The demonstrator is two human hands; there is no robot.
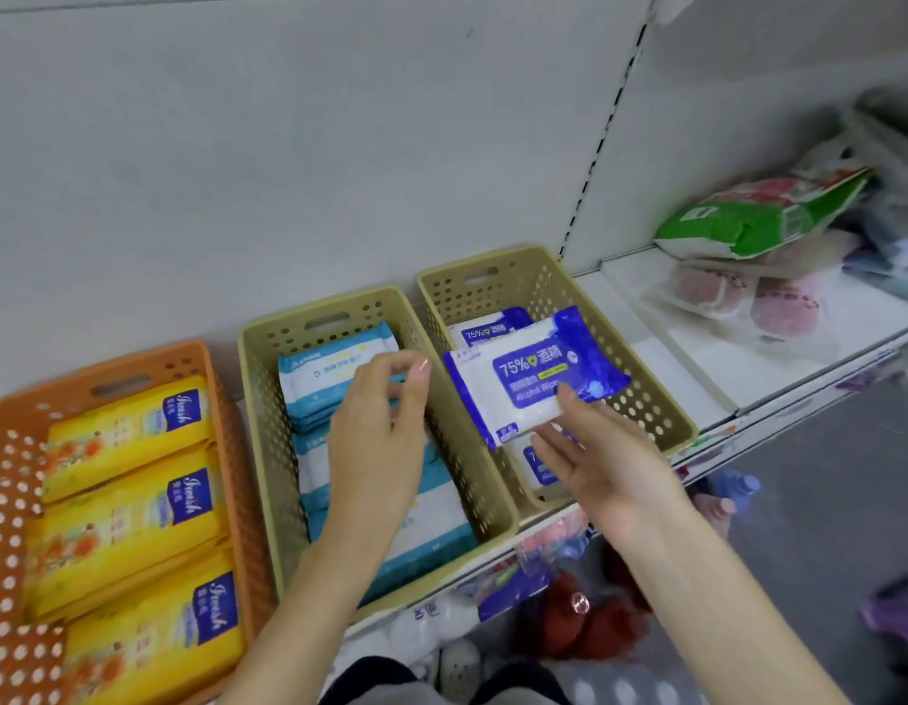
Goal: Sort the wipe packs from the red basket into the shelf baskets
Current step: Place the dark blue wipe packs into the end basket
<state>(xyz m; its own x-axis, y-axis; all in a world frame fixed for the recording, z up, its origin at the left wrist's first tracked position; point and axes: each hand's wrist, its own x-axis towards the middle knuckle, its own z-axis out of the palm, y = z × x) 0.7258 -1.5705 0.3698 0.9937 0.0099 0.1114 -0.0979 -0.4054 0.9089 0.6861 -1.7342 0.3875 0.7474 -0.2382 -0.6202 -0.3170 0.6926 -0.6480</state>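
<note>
A blue-and-white alcohol wipe pack [533, 379] hovers tilted over the right beige basket [645, 399]. My right hand [594, 460] holds it, thumb on its lower edge and fingers beneath. More packs of the same kind [487, 328] lie inside that basket. My left hand [375, 424] hangs over the middle beige basket [269, 399], fingers loosely curled, holding nothing. That basket holds several teal-and-white packs [335, 368]. The orange basket [228, 450] at the left holds yellow packs [131, 424]. A blurred red shape [594, 628] shows below the shelf edge.
All three baskets stand side by side on a white shelf [696, 379] against a grey back panel. Further right on the shelf lie a green bag [757, 216] and pink items in clear bags [777, 307]. Blurred goods fill the level below.
</note>
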